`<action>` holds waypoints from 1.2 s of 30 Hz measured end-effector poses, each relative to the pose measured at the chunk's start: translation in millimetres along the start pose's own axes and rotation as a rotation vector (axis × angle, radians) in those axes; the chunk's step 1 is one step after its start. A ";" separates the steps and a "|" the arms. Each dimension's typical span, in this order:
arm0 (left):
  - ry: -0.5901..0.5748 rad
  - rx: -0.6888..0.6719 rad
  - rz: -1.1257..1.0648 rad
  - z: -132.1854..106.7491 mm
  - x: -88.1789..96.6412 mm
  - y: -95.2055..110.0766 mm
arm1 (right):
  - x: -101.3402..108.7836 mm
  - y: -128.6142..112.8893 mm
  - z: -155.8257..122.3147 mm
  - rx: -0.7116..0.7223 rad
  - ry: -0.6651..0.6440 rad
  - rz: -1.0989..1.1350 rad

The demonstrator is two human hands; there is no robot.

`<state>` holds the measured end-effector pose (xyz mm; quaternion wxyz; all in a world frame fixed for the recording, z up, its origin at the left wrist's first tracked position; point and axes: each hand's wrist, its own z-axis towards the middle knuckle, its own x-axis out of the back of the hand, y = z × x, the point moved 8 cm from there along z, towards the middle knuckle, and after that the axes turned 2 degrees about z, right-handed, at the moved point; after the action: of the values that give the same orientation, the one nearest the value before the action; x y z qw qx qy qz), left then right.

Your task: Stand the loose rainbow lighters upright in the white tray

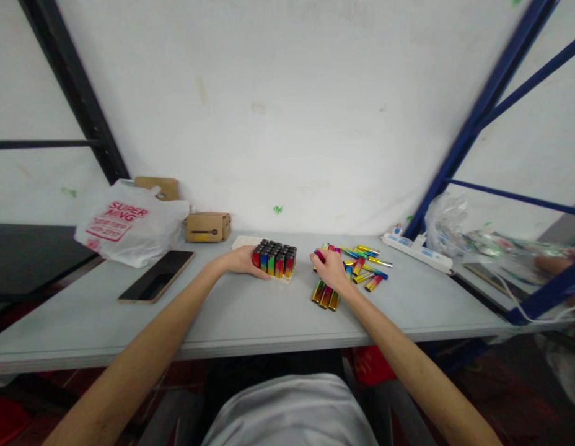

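Left hand (243, 260): I see it cupping the left side of the upright tubes (278, 263); how firmly, I can't tell.
Right hand (331, 270): pinching a magenta tube (320, 255), apparently, above loose tubes (324, 296).
Upright tubes: mid-table; a sideways shove could topple the edge ones.
Loose tubes: overlapping; my dragging wrist could roll them.

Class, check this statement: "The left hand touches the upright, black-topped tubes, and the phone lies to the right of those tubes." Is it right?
Not quite: the phone lies to the left of the upright tubes, not the right, as the head view shows. The left hand does touch those tubes.
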<state>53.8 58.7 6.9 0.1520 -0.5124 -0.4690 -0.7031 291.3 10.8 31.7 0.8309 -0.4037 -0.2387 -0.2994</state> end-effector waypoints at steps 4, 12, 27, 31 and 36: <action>-0.013 0.006 -0.015 -0.2 -1.0 0.6 | 0.5 -4.4 -1.0 0.027 0.002 0.013; -0.001 -0.005 0.019 0.7 -0.4 0.1 | -3.8 -25.7 -6.2 0.210 -0.101 0.092; 0.006 -0.006 0.049 1.0 0.4 2.1 | -27.6 -36.9 -16.3 0.218 -0.250 0.013; 0.006 -0.030 0.052 3.1 -1.5 -0.2 | -32.0 -42.6 -17.6 0.261 -0.236 -0.213; 0.002 -0.013 0.032 1.7 -1.3 0.9 | -32.9 -45.1 -14.9 0.238 -0.268 -0.310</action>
<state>55.9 59.3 6.3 0.1602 -0.5201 -0.4562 -0.7041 239.3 -13.6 26.2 0.7776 -0.2977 -0.4396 -0.3369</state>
